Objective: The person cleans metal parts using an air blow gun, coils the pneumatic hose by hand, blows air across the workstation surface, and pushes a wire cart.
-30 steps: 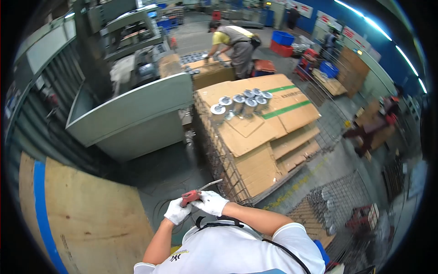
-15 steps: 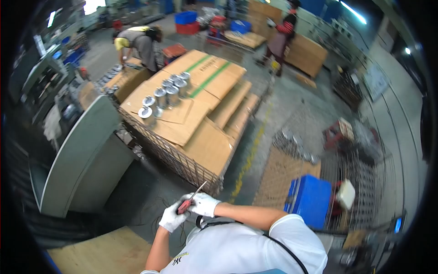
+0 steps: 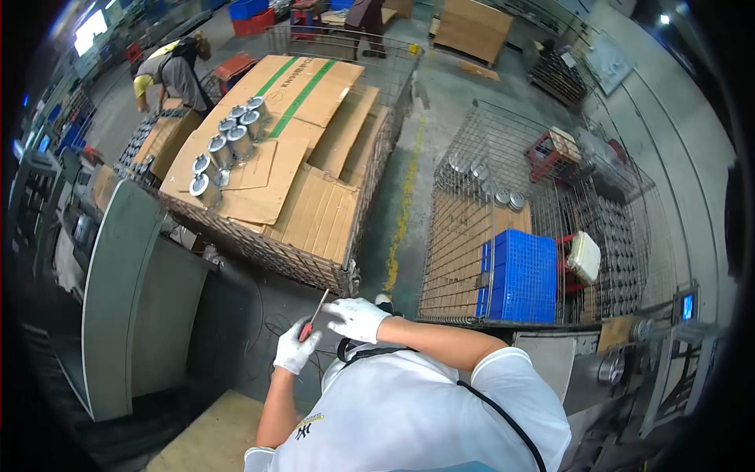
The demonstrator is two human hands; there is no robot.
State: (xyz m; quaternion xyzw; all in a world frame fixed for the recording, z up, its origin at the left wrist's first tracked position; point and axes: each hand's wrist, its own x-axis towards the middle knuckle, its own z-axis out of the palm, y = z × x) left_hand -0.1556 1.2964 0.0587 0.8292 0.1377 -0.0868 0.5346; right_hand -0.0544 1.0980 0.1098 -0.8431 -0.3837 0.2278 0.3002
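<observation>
In front of my chest, my left hand (image 3: 296,346), in a white glove, is wrapped round the red handle of a screwdriver (image 3: 307,331). Its thin metal shaft points up and slightly right. My right hand (image 3: 356,320), also gloved in white, is beside the shaft with its fingers stretched toward it and partly apart. Whether those fingertips touch the shaft I cannot tell. Ahead of both hands stands a wire-mesh cage (image 3: 314,274) with flattened cardboard (image 3: 314,212) in it. Several metal cylinders (image 3: 238,141) with flanged ends stand on top of the cardboard.
Right of the yellow floor line (image 3: 403,212), another mesh cage (image 3: 464,157) holds a blue bin (image 3: 523,275) and metal parts. A grey-green panel (image 3: 118,291) rises at my left. A co-worker (image 3: 177,75) bends over at the back left; another person (image 3: 366,23) stands farther back.
The view has shifted, bringing the right-hand cage more fully into sight. My right hand has moved off the screwdriver handle, its fingers loosened. My left hand still holds the screwdriver.
</observation>
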